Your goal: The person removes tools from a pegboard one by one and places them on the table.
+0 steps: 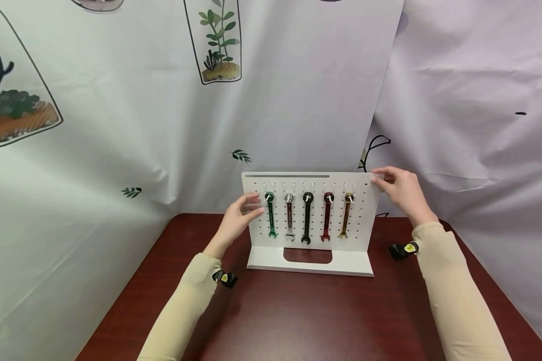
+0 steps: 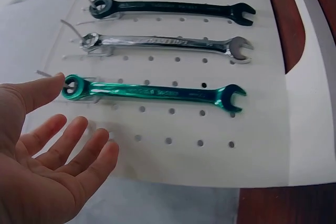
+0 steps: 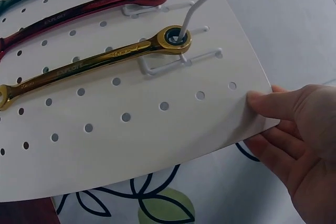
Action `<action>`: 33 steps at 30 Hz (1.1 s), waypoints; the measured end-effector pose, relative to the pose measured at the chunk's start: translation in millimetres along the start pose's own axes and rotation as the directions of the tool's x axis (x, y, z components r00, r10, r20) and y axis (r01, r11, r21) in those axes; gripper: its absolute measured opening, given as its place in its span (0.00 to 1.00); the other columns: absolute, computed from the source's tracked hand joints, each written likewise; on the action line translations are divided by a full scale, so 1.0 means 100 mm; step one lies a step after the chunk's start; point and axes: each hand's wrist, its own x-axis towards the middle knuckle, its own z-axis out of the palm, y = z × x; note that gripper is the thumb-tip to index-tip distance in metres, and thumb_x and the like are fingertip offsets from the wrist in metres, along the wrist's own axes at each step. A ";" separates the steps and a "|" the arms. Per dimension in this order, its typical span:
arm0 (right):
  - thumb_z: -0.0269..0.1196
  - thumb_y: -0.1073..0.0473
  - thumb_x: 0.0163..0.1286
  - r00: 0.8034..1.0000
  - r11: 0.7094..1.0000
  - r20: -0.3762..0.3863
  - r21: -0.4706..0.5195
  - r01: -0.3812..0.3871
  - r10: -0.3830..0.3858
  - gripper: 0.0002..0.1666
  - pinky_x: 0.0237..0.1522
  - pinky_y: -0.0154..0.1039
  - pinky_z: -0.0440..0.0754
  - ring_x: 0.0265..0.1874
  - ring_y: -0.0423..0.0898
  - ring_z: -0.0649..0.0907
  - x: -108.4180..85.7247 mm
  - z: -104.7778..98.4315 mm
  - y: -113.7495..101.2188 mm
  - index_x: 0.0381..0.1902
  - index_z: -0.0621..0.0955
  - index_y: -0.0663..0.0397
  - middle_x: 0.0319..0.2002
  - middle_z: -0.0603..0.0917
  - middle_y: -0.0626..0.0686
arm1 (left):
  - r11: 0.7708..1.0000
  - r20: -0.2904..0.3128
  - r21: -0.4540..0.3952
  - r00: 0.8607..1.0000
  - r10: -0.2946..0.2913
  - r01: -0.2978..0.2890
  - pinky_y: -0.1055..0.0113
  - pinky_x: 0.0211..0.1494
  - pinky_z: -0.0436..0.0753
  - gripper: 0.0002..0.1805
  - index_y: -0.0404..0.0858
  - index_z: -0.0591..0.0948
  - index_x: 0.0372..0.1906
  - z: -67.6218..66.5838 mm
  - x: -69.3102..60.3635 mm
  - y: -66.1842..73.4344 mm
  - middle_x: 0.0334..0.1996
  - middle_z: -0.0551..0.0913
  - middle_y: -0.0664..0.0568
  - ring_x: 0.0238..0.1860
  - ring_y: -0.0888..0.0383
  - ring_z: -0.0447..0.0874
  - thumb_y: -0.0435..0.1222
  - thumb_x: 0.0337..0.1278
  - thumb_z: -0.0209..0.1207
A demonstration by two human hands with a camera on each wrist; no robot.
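In the head view, two sleeved arms (image 1: 180, 306) are reaching up from lower left and lower right over a dark-red table (image 1: 311, 321). At center, a white pegboard (image 1: 363, 220) is standing, five ratcheting combination wrenches (image 1: 307, 220) hanging from its hooks (image 3: 187, 18). The right hand (image 1: 402, 188) is pinching the pegboard's upper-right corner; the left hand (image 1: 236, 218) is keeping its fingers loosely spread beside the green wrench (image 2: 152, 92).

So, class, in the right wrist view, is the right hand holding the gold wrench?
No, the right hand pinches the white board at its corner, while the gold wrench hangs on a hook.
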 end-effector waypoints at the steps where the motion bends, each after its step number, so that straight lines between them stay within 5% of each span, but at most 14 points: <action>1: 0.64 0.55 0.74 1.000 1.000 0.003 0.003 -0.003 0.003 0.18 0.39 0.47 0.79 0.44 0.59 0.86 0.01 -0.01 0.00 0.56 0.84 0.59 0.46 0.86 0.65 | 1.000 0.001 -0.001 1.000 -0.004 0.004 0.48 0.60 0.79 0.29 0.43 0.75 0.67 0.02 0.01 -0.01 0.58 0.81 0.45 0.59 0.44 0.79 0.44 0.63 0.68; 10: 0.65 0.56 0.73 1.000 1.000 0.002 0.014 -0.008 0.008 0.17 0.32 0.26 0.74 0.37 0.56 0.87 0.05 -0.03 0.02 0.54 0.84 0.59 0.43 0.88 0.64 | 0.997 -0.025 -0.069 0.999 -0.041 0.039 0.51 0.59 0.80 0.24 0.40 0.79 0.62 0.16 0.09 -0.09 0.53 0.83 0.44 0.55 0.46 0.82 0.40 0.63 0.68; 22: 0.65 0.56 0.73 1.000 0.999 0.006 0.034 -0.029 0.029 0.18 0.34 0.26 0.76 0.37 0.55 0.87 0.03 -0.03 0.01 0.55 0.84 0.59 0.44 0.88 0.64 | 0.980 -0.060 -0.178 0.994 -0.095 0.083 0.55 0.59 0.80 0.20 0.36 0.80 0.57 0.32 0.10 -0.11 0.51 0.84 0.43 0.53 0.48 0.83 0.38 0.63 0.68; 33: 0.64 0.52 0.74 0.999 0.998 0.018 0.050 -0.033 0.032 0.19 0.37 0.36 0.79 0.38 0.58 0.87 0.01 -0.01 0.01 0.55 0.84 0.60 0.43 0.88 0.64 | 0.975 -0.071 -0.185 0.988 -0.135 0.120 0.56 0.56 0.80 0.18 0.33 0.81 0.53 0.49 0.08 -0.21 0.48 0.83 0.44 0.50 0.50 0.82 0.37 0.62 0.68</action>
